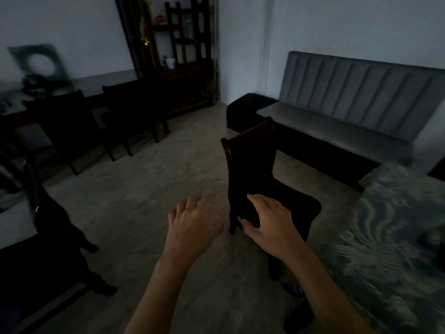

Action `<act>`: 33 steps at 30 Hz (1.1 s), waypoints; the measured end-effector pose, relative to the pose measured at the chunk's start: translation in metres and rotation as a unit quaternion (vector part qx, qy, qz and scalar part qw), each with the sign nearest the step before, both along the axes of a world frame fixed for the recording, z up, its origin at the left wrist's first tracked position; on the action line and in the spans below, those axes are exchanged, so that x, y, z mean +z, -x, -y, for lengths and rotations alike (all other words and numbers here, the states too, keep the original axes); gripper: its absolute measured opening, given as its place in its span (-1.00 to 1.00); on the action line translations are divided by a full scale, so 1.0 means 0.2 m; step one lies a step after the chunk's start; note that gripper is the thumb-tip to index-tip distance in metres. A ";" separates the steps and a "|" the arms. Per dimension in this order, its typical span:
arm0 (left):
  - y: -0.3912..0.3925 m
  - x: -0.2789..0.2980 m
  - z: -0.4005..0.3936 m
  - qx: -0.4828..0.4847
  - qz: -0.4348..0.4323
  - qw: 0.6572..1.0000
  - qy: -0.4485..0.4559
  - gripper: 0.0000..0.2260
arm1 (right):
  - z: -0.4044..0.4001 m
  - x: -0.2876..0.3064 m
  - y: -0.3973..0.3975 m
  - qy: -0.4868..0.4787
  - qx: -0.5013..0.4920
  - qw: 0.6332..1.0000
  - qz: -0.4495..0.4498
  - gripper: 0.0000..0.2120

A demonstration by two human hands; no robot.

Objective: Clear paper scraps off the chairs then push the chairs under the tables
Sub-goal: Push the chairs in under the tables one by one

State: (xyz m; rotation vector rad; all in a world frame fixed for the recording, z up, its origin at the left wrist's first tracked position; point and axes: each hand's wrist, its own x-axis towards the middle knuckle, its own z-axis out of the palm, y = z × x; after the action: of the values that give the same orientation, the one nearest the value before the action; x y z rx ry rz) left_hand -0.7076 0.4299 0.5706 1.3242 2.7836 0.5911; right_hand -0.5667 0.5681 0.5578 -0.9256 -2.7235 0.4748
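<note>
Dark wooden chair [250, 165] looks stiff, fairly heavy; push at its backrest. Right hand [269, 222] grasps the seat edge. Left hand [192, 227] hovers released.

Dark wooden chair [252, 169] stands upright beside the marbled table [395, 232].

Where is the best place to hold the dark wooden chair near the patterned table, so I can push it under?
Probably by the backrest's top rail on the dark chair, from behind it, on the side away from the patterned table. The rail stands high and clear. The right hand sits low at the seat; the left hand is free.
</note>
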 end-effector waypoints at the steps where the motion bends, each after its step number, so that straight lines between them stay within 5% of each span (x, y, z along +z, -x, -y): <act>1: 0.06 -0.01 -0.03 0.006 -0.002 1.000 0.002 -0.43 | -0.04 -0.01 0.07 -0.001 0.006 1.000 0.001 -0.36; 21: 1.40 -0.12 -1.08 0.058 -0.010 0.998 0.016 -0.40 | -1.19 0.02 1.45 0.013 0.080 0.997 0.013 -0.40; 33: 2.31 -0.19 -1.60 0.025 -0.002 1.000 0.006 -0.41 | -1.67 -0.10 2.33 0.027 0.041 0.998 0.038 -0.34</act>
State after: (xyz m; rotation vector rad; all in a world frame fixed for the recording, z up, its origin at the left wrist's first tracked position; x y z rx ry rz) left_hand -1.1694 0.7500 0.5327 1.2589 2.8262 0.5738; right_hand -1.0335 0.9026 0.5375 -0.8642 -2.8386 0.5432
